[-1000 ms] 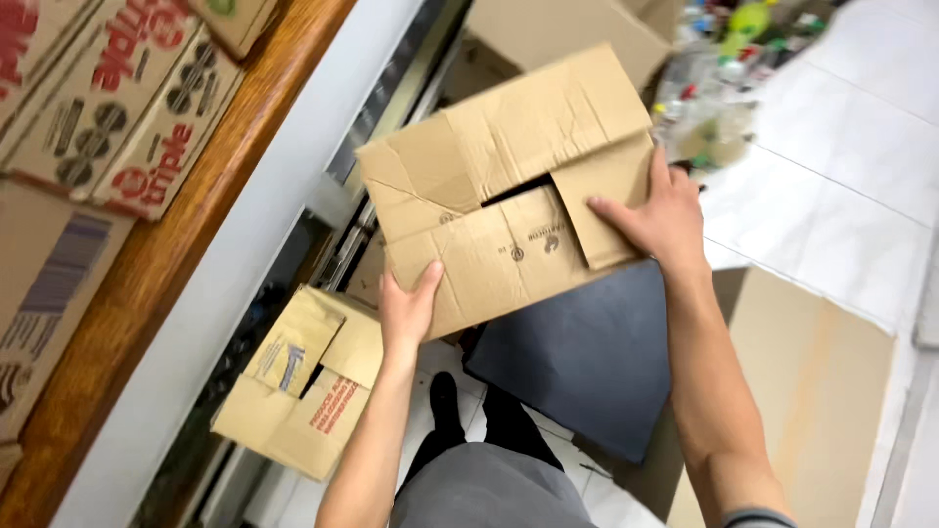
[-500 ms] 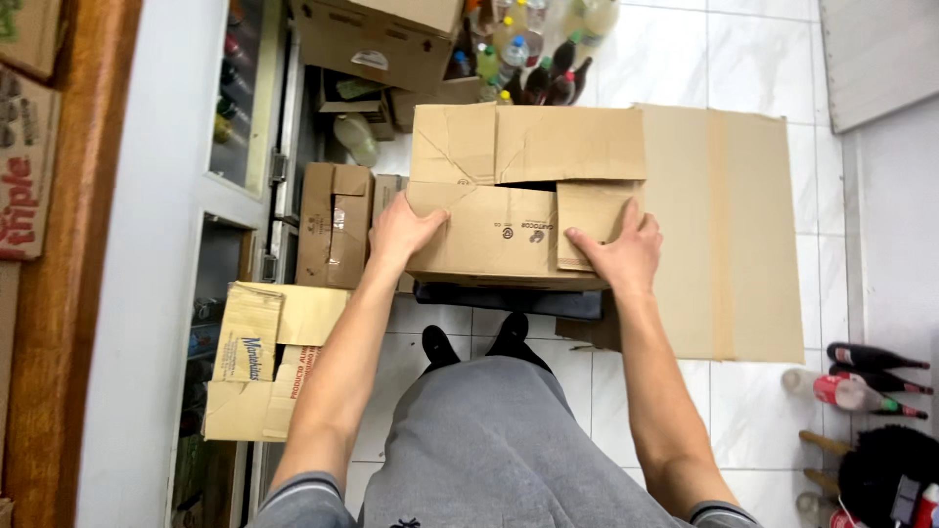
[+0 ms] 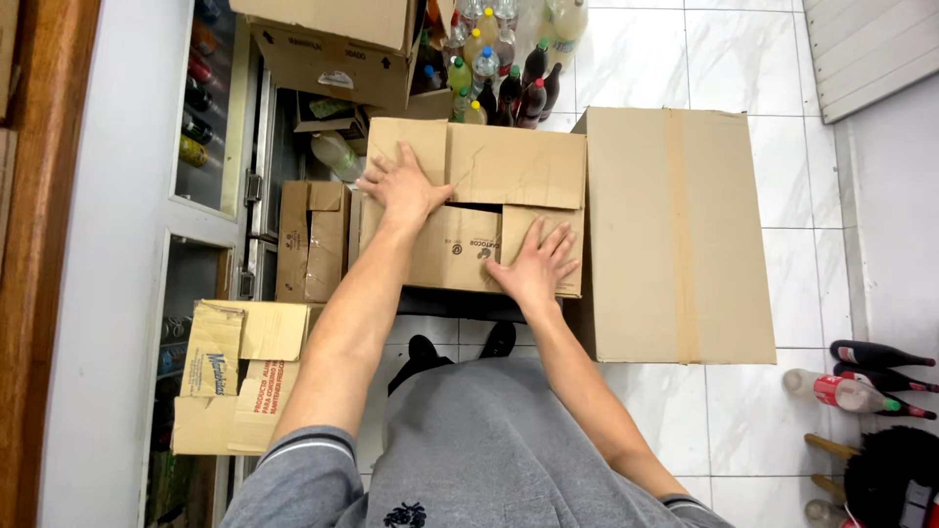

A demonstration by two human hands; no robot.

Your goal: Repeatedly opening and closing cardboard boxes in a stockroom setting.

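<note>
Item: 1 brown cardboard box [image 3: 479, 210], worn and creased, resting low in front of the person, just beside a larger flat carton [image 3: 675, 235] on the white tiled floor [image 3: 812, 411].

Progress: the 2 far flaps lie folded down; the near flaps look lowered but unsealed, a dark gap showing between them. No tape is visible, so closing seems only partly done.

Left hand [image 3: 403, 188]: fingers spread, palm flat, pressing the far left flap.

Right hand [image 3: 536, 262]: fingers splayed, palm flat on the near flap. Both arms extended forward.

Nearby: bottles [image 3: 494, 59] beyond; 2 smaller boxes [image 3: 240, 372] at left.
</note>
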